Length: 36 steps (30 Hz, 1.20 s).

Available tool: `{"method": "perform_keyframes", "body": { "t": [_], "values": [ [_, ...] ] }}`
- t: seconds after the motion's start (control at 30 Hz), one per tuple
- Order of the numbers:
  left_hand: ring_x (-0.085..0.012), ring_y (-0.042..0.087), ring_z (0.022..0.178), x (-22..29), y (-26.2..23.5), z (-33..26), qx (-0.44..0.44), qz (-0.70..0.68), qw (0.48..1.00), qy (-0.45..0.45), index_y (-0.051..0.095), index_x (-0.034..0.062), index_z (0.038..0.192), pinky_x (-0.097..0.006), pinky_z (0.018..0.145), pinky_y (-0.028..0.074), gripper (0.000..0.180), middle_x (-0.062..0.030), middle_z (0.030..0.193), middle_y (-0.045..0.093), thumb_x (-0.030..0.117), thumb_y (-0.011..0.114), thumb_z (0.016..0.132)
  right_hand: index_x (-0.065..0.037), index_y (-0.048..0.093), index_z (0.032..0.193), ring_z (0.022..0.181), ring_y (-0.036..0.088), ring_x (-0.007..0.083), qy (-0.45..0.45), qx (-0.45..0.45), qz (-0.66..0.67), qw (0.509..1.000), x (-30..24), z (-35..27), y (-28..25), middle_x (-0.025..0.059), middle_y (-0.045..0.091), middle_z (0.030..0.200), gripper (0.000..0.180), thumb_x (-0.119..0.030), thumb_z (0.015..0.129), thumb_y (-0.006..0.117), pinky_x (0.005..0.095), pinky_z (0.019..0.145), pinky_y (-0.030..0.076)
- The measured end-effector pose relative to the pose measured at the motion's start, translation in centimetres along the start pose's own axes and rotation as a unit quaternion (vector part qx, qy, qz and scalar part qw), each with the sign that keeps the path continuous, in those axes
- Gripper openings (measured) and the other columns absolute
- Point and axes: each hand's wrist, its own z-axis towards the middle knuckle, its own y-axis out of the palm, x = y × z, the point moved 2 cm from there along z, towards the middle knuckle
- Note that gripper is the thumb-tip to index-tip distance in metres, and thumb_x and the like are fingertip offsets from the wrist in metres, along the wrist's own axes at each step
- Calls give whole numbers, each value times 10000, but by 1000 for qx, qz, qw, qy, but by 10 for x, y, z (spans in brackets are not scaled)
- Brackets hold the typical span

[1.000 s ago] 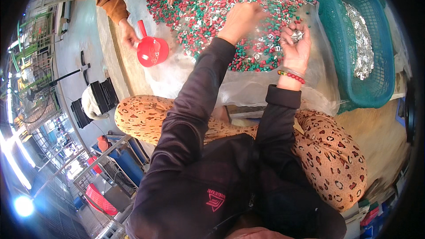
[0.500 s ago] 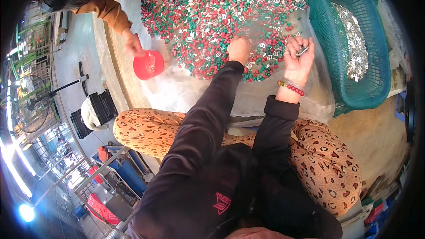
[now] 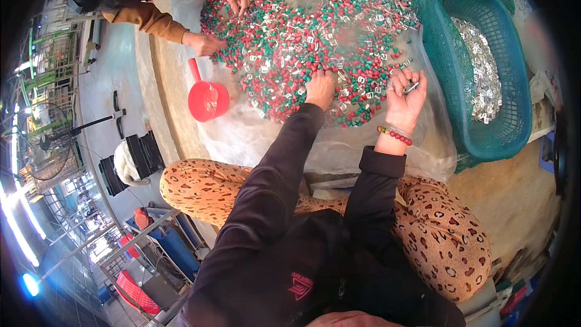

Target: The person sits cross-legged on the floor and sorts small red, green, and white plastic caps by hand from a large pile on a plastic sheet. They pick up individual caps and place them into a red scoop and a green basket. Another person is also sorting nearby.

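Observation:
My left hand (image 3: 320, 89) reaches into a wide spread of small red and green pebble-like pieces (image 3: 266, 82), its fingers curled down among them. Whatever is between its fingertips is hidden. Many small silvery, buckle-like metal pieces (image 3: 361, 79) lie mixed through the spread. At the right edge, my right hand (image 3: 404, 100) is turned palm up, fingers folded around a shiny metal piece (image 3: 411, 86); how many it holds I cannot tell. A beaded bracelet circles that wrist.
A green-blue mesh-lined basket (image 3: 520, 100) on the right contains a heap of silvery metal pieces (image 3: 484, 79). At the left lies a red dipper (image 3: 208, 102). Across the spread, another person's hands (image 3: 204, 43) work in the pieces. Translucent sheeting (image 3: 242, 145) lies underneath.
My left hand has moved slightly left and closer to me over the pieces. My right hand stays nearly in place. The other person has let go of the red dipper and reaches into the spread.

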Motion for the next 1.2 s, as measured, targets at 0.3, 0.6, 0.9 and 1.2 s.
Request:
{"method": "perform_keyframes", "body": {
  "t": [0.3, 0.6, 0.9, 1.2],
  "values": [
    [-359, 604, 840, -20, -23, -6, 82, -225, 967, 89, 571, 117, 1012, -450, 715, 488, 232, -158, 913, 589, 64, 587, 787, -72, 403, 669, 561, 325, 129, -27, 43, -34, 998, 12, 0, 7, 44, 381, 691, 308, -209, 917, 522, 237, 380, 225],
    [-292, 595, 931, 5, -3, 13, 2, 25, 981, 195, 607, 39, 935, -397, 718, 516, 163, -135, 928, 552, 76, 562, 783, -92, 411, 691, 565, 376, 132, -16, 7, -28, 999, 5, -1, -2, 36, 418, 684, 314, -274, 923, 518, 238, 389, 278],
    [-345, 637, 886, 17, -12, 18, -8, 16, 997, 77, 653, 16, 913, -406, 684, 552, 229, -173, 986, 618, 217, 619, 809, -112, 510, 721, 580, 514, 127, -3, -15, -82, 996, 18, 7, -11, 37, 570, 743, 295, -317, 933, 507, 242, 448, 400],
    [-351, 622, 813, 26, -134, 4, 112, -171, 966, 159, 630, -5, 805, -420, 742, 512, 206, -188, 790, 626, 179, 679, 725, -69, 571, 1070, 877, 600, 256, 103, 129, -197, 966, 67, -6, -61, 67, 630, 927, 385, -407, 952, 431, 426, 796, 488]
  ]
}}
